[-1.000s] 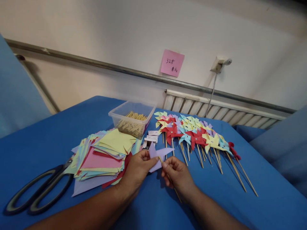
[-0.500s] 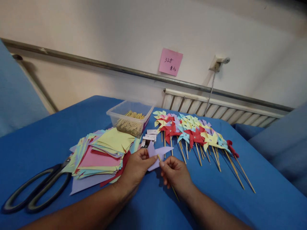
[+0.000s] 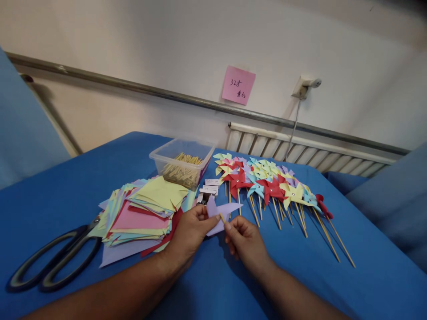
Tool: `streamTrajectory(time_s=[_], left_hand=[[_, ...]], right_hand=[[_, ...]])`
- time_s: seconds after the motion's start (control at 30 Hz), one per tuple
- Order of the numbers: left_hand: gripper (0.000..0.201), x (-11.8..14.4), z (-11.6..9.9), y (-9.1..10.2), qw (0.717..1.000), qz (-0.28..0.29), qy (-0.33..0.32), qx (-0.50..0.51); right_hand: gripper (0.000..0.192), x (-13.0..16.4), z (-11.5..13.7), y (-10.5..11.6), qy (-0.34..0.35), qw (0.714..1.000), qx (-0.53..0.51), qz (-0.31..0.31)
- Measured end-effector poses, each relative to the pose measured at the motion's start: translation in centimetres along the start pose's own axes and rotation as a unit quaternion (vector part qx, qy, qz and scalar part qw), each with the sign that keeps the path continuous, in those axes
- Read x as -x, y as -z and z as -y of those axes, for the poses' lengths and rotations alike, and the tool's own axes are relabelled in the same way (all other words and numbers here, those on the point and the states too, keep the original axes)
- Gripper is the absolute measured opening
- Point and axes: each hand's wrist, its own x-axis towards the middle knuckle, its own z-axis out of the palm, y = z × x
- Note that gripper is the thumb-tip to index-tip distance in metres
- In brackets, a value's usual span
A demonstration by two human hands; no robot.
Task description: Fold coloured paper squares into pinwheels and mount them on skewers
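Holds a lilac paper pinwheel [image 3: 230,208] in the left grip [image 3: 191,229], pinched narrow between thumb and fingers, over the middle of the blue surface [image 3: 213,289]. Pinches a thin wooden stick [image 3: 222,218] in the right grip [image 3: 248,242], likewise narrow, with thumb and fingers close to the paper. Brings stick and pinwheel together at the pinwheel's middle, right beside the left thumb (cannot tell how firmly joined, nor where the lower end runs behind the fingers).

Borders, on the left, on a loose stack of paper pieces [image 3: 140,218], topped with yellow, with pink, red, pale blue and lilac below. Includes large dark-handled scissors [image 3: 71,255] beside the stack, lying flat with loops spread and blade end reaching under the paper. Continues behind the stack with a clear plastic box [image 3: 156,159] of short wooden pieces [image 3: 187,160], then small white boxes [image 3: 210,190] just beyond the left grip (something dark and shiny in the nearest).

Fills the right with a dense cluster of pinwheels [image 3: 273,190], mostly red, yellow, blue and lilac, sticks pointing nearward. Ends at a wall with a handwritten pink note [image 3: 238,84], a metal rail [image 3: 160,92] and a white radiator [image 3: 267,140].
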Motion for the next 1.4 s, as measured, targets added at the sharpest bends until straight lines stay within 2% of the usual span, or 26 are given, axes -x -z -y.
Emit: streamTrajectory(time_s=[0.2, 0.47, 1.4], left_hand=[[0.029, 0.05, 0.06, 0.02, 1.0, 0.008, 0.004, 0.003], [0.026, 0.06, -0.05, 0.03, 1.0, 0.01, 0.0, 0.001], [0.022, 0.19, -0.08, -0.08, 1.0, 0.0, -0.005, -0.002]], right_hand=[[0.04, 0.31, 0.0, 0.22, -0.001, 1.0, -0.006, 0.011], [0.037, -0.01, -0.67, 0.24, -0.006, 1.0, -0.012, -0.003], [0.037, 0.08, -0.21, 0.12, 0.023, 0.999, 0.017, -0.034]])
